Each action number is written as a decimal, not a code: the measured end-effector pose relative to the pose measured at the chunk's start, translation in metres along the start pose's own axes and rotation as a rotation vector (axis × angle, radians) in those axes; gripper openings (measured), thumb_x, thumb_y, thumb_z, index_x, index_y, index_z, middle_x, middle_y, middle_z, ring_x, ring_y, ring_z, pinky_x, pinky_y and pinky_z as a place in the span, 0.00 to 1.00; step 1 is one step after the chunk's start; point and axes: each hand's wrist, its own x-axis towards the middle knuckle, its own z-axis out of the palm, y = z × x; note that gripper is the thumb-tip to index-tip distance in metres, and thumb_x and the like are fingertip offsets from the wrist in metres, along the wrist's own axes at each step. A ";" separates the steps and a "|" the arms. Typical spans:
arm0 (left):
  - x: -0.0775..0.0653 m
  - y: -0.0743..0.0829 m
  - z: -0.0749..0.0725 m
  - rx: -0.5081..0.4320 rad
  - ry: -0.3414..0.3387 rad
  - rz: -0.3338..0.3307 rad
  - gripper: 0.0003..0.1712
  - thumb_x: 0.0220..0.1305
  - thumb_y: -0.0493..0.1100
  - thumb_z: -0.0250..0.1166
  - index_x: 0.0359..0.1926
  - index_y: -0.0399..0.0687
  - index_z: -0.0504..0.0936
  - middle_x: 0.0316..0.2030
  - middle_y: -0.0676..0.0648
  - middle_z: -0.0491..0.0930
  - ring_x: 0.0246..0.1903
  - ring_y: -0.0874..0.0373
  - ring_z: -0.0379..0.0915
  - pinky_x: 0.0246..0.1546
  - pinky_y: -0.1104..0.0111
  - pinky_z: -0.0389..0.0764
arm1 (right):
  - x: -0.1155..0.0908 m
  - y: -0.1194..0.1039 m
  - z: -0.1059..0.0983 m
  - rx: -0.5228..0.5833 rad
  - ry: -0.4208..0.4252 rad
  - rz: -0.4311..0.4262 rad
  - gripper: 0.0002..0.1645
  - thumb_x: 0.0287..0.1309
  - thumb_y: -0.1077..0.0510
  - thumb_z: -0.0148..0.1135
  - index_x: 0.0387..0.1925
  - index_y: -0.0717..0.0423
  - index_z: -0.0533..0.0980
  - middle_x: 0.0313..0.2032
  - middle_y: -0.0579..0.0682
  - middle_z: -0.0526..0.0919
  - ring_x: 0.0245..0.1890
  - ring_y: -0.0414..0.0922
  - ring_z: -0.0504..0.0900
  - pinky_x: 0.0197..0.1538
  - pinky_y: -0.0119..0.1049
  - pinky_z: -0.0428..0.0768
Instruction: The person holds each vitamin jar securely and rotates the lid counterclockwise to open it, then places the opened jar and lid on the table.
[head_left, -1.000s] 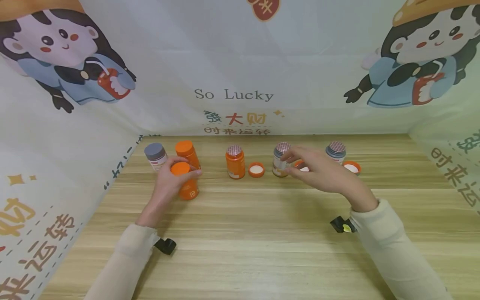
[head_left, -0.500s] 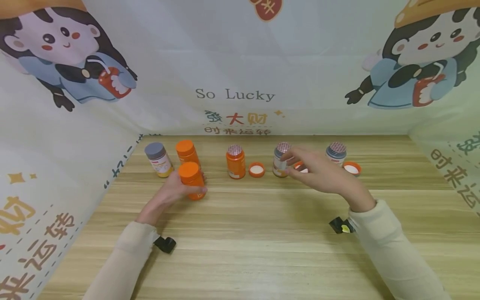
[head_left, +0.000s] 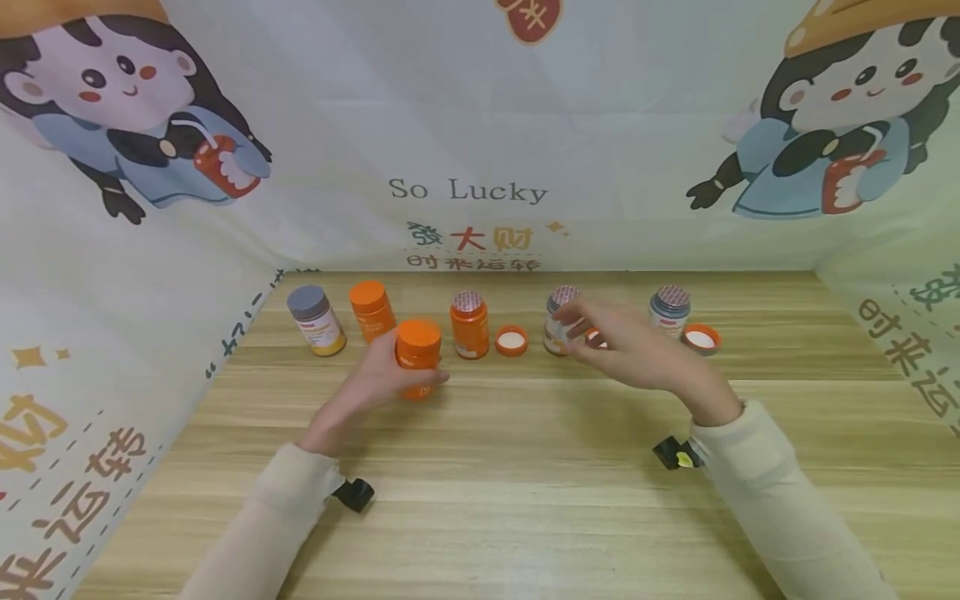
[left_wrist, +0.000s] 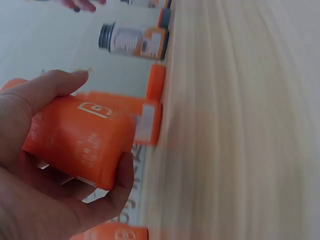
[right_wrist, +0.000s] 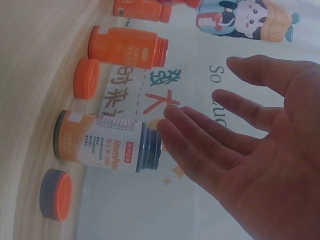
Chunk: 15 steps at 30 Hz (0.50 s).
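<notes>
Fingers and thumb of the left hand [head_left: 377,379] are curled round an orange screw-cap bottle [head_left: 417,357], which is held nearly upright, with its lid on. From the left wrist view, it is held above the wooden tabletop [head_left: 487,500]. The right hand [head_left: 637,346] is opened, its fingers being loosely extended and slightly bent, and nothing is grasped by it. Its fingertips are placed near the neck of a grey-necked bottle [right_wrist: 107,142] with a white label; whether the bottle is touched cannot be told.

If twelve o'clock is taken toward the pale backdrop [head_left: 480,133], then from the held bottle a capped orange bottle [head_left: 372,310] is found at about eleven o'clock, and a grey-capped bottle [head_left: 317,321] at ten. At two o'clock an uncapped orange bottle [head_left: 470,331] is seen, its mouth covered by a patterned seal [head_left: 468,301]; at three, an upturned orange cap [head_left: 512,341] is laid.

From the right hand, the grey-necked bottle is seen between nine and ten o'clock, with a grey-and-orange cap [right_wrist: 47,195] beside it. A second sealed bottle [head_left: 670,312] is placed at one o'clock, and its neighbouring upturned cap [head_left: 702,337] at three.

Both arms are covered by cream sleeves [head_left: 266,517]. On the backdrop, "So Lucky" is printed.
</notes>
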 end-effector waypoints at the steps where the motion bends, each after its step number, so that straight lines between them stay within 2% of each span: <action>1: 0.001 0.003 0.004 0.003 0.001 -0.005 0.28 0.48 0.50 0.76 0.48 0.52 0.75 0.41 0.48 0.81 0.40 0.54 0.77 0.50 0.60 0.77 | 0.000 0.000 0.001 0.004 -0.001 0.001 0.21 0.63 0.54 0.60 0.56 0.53 0.70 0.54 0.54 0.79 0.49 0.47 0.82 0.48 0.45 0.83; 4: 0.005 0.014 0.018 -0.008 -0.023 -0.018 0.30 0.48 0.49 0.76 0.52 0.51 0.73 0.43 0.47 0.81 0.42 0.54 0.77 0.51 0.59 0.77 | 0.001 0.000 0.004 0.018 -0.002 0.004 0.20 0.63 0.53 0.61 0.55 0.51 0.71 0.54 0.53 0.79 0.49 0.47 0.82 0.48 0.44 0.83; 8: 0.013 0.026 0.044 -0.025 -0.097 0.004 0.31 0.50 0.47 0.75 0.53 0.50 0.72 0.43 0.47 0.80 0.41 0.54 0.77 0.49 0.60 0.78 | 0.003 -0.002 0.007 0.029 -0.008 0.021 0.22 0.63 0.49 0.61 0.55 0.51 0.70 0.52 0.50 0.80 0.49 0.47 0.82 0.48 0.44 0.83; 11: 0.019 0.033 0.063 -0.033 -0.156 0.046 0.30 0.50 0.46 0.75 0.53 0.53 0.73 0.41 0.49 0.80 0.39 0.55 0.77 0.47 0.62 0.78 | 0.004 -0.003 0.010 0.013 -0.014 0.051 0.28 0.63 0.44 0.60 0.58 0.52 0.67 0.50 0.51 0.81 0.47 0.46 0.83 0.47 0.42 0.83; 15: 0.024 0.043 0.082 -0.020 -0.223 0.096 0.30 0.51 0.47 0.74 0.54 0.57 0.73 0.40 0.52 0.80 0.38 0.57 0.76 0.46 0.63 0.78 | 0.006 -0.006 0.015 -0.031 -0.031 0.115 0.38 0.60 0.32 0.55 0.62 0.51 0.64 0.47 0.49 0.83 0.43 0.43 0.83 0.44 0.37 0.83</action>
